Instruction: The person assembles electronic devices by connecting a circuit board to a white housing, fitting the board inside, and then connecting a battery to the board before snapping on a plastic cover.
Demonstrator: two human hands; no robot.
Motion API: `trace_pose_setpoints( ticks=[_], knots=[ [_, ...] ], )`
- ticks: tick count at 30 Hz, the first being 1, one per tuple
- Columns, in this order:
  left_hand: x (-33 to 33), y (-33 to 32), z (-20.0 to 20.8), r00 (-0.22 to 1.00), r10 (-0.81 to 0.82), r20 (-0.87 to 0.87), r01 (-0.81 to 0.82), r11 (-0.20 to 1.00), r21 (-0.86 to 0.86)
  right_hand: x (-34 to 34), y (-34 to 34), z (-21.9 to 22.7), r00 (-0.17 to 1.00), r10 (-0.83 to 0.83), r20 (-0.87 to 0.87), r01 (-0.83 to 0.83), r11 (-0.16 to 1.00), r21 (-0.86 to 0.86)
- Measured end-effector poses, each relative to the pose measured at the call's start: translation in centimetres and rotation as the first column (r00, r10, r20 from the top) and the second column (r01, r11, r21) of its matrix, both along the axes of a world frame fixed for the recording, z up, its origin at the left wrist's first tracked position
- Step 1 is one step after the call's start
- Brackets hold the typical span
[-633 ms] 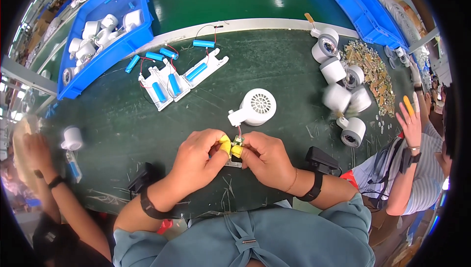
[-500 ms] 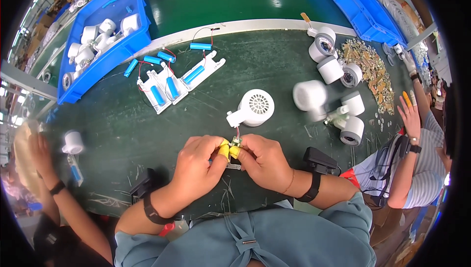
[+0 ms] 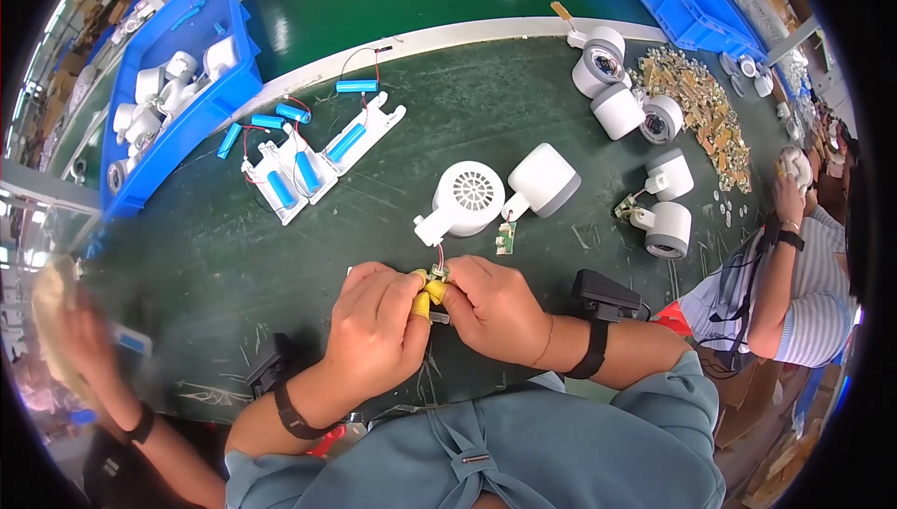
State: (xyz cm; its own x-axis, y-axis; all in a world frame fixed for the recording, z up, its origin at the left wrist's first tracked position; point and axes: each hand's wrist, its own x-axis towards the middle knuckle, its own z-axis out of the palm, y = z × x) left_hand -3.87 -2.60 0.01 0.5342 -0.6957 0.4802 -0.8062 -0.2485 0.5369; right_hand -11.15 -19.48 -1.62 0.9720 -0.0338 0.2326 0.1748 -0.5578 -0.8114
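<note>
My left hand (image 3: 378, 317) and my right hand (image 3: 495, 311) meet at the table's near middle, fingers pinched together, with yellow covers on some fingertips. Between them they hold a small green circuit board (image 3: 437, 273), partly hidden by the fingers. Red and pale wires run from the board to a white fan head (image 3: 470, 199) with a round slotted grille, lying just beyond. Right of that lies another white fan unit (image 3: 544, 180) with a grey rim, its own green board (image 3: 505, 238) hanging out on the table.
Blue battery cells in white handle shells (image 3: 306, 172) lie at left, beside a blue bin (image 3: 182, 88) of white parts. More fan units (image 3: 668, 230) and a heap of circuit boards (image 3: 701, 112) lie at right. Co-workers' hands (image 3: 89, 341) (image 3: 790, 200) work at both sides.
The fan unit blurred by motion at right now lies still beside the fan head. My hands keep pinching the board. The right co-worker now holds a white part; the left one's fan is out of sight.
</note>
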Motion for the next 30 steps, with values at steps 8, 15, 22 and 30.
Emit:
trace_pose_setpoints(
  ticks=[8,15,22,30],
  knots=[
    [0.1,-0.4,0.4,0.999,-0.028,0.035,0.027,1.0,0.014,0.1,0.1,-0.3,0.998,-0.007,0.055,0.005,1.0,0.022],
    [1.2,-0.1,1.5,0.996,-0.083,0.028,0.079,0.991,0.11,0.4,0.1,-0.2,0.999,0.011,0.054,-0.012,0.999,0.03],
    [2.6,1.3,1.3,0.987,-0.079,-0.138,0.092,0.991,0.095,0.5,0.1,-0.3,0.994,0.054,0.09,-0.063,0.993,0.095],
    [1.5,0.6,0.8,0.888,0.054,-0.457,-0.015,0.996,0.09,0.3,0.0,-0.5,0.992,0.037,0.123,-0.032,0.999,-0.042]
  ],
)
